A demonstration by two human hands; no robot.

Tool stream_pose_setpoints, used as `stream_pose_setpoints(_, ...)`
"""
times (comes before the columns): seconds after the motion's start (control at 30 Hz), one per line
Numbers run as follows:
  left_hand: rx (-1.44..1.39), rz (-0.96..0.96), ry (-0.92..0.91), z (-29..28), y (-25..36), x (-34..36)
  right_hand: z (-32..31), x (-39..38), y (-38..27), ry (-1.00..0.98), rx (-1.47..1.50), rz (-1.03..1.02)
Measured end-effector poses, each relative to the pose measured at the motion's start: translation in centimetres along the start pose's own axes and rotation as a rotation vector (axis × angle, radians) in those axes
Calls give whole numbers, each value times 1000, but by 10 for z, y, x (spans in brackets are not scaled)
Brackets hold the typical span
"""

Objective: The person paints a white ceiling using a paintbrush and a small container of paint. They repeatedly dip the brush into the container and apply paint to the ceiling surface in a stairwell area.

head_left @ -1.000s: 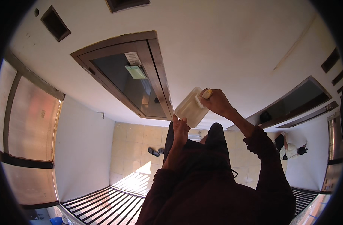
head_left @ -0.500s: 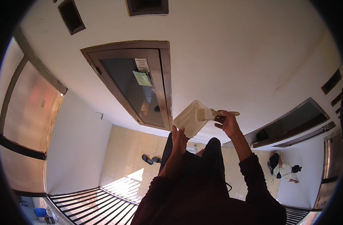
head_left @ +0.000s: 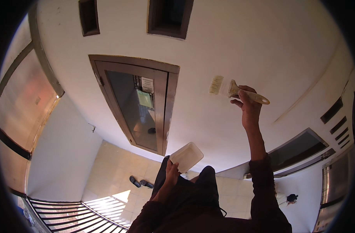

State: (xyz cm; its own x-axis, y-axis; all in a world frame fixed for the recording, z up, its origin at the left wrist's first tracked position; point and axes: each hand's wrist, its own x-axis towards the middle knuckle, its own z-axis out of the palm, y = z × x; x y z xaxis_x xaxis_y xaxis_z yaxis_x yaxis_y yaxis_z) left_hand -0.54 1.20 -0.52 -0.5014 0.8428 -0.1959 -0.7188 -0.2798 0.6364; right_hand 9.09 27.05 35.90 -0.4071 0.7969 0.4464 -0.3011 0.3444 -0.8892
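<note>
My right hand [head_left: 248, 105] is raised in front of the white wall [head_left: 224, 46], its fingers closed round the handle of a wide paintbrush [head_left: 235, 89]. The pale bristles point left, level with the upper part of the door; whether they touch the wall I cannot tell. Lower down, my left hand [head_left: 173, 171] grips the near left edge of a shallow white plastic tray [head_left: 189, 156]. The tray tilts so that its inside shows, with a thin whitish layer on its bottom. Brush and tray are well apart.
A brown-framed glass door [head_left: 136, 105] stands left of the brush, with brown-framed openings [head_left: 170, 17] above. Dark sandals [head_left: 140, 182] lie on the tiled floor [head_left: 107, 167]. A black railing [head_left: 69, 215] runs at lower left. Another person [head_left: 288, 199] is by the right wall, near a window [head_left: 290, 151].
The paintbrush has left the tray and gone up and right to the wall in my right hand. My left hand has lowered the tray. The whole view has shifted upward.
</note>
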Motion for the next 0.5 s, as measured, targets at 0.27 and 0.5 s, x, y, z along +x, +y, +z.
stream_pose_setpoints(0.27,-33,-79,-55,-23,-16,0,39,62,-30,-171,-322,-306)
stream_pose_setpoints(0.5,-65,-112,-15,-27,-9,-1,56,82,-26,-233,-390,-394)
